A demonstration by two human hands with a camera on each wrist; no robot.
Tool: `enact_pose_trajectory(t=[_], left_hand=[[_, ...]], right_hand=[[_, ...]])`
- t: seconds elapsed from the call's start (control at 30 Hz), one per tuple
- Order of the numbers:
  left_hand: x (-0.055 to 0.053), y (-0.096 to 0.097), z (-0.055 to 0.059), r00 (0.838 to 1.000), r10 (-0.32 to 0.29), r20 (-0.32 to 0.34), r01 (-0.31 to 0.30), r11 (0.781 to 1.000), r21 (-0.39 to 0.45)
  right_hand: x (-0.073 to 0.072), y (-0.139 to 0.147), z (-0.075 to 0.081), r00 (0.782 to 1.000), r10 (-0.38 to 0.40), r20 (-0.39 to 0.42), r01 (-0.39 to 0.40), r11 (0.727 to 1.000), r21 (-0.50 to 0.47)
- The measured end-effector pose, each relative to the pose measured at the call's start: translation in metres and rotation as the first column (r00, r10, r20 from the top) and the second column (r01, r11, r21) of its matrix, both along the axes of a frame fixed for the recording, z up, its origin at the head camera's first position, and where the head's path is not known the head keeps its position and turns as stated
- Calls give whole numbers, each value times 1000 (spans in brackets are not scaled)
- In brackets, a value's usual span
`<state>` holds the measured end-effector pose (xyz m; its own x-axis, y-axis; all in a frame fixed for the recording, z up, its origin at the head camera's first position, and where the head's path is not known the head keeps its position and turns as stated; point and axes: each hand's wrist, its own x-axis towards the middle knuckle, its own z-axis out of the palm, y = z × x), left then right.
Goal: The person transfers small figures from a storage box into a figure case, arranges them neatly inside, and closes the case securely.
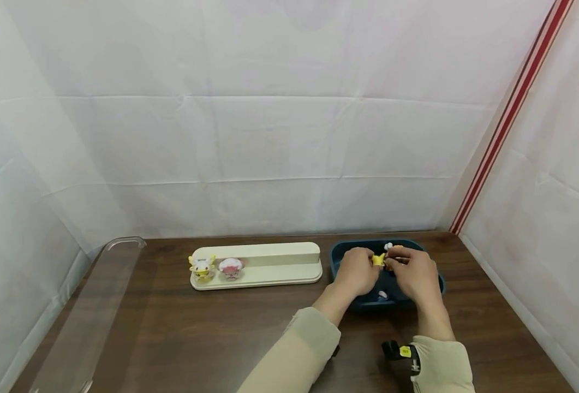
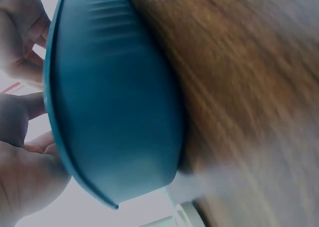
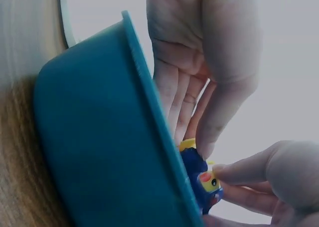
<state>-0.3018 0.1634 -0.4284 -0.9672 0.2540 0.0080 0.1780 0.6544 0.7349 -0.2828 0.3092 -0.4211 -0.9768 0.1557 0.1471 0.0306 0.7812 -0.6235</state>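
Over the dark blue tub (image 1: 338,252), my left hand (image 1: 357,271) and right hand (image 1: 413,275) meet at a small toy figure (image 1: 378,260) with yellow parts. In the right wrist view the toy figure (image 3: 195,162) is blue and yellow, with a black eye and a reddish mouth. The thumb and fingers of my left hand (image 3: 204,57) pinch its blue part. My right hand (image 3: 284,179) pinches the yellow face side. White and orange bits beside the right fingers are partly hidden. A pink piece (image 1: 382,295) lies in the tub.
Left of the tub sits a cream stepped stand (image 1: 279,273), bearing a yellow-and-white figure (image 1: 202,268) and a pink-and-white figure (image 1: 231,268). A transparent panel (image 1: 90,305) lies along the table's left side. White sheeting (image 1: 269,136) encloses the wooden table (image 1: 210,333).
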Motion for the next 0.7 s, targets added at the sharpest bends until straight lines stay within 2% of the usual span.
enact_pose_trajectory(t=[0.27, 0.53, 0.7], left_hand=[[4, -18, 10, 999, 25, 35, -31, 984, 175], [10, -31, 13, 996, 77, 41, -85, 969, 232], [15, -42, 15, 995, 72, 66, -88, 953, 289]], right_hand=[[5, -6, 10, 997, 9, -80, -12, 999, -39], [10, -16, 17, 989, 33, -143, -37, 999, -28], [14, -24, 21, 977, 50, -210, -64, 996, -60]])
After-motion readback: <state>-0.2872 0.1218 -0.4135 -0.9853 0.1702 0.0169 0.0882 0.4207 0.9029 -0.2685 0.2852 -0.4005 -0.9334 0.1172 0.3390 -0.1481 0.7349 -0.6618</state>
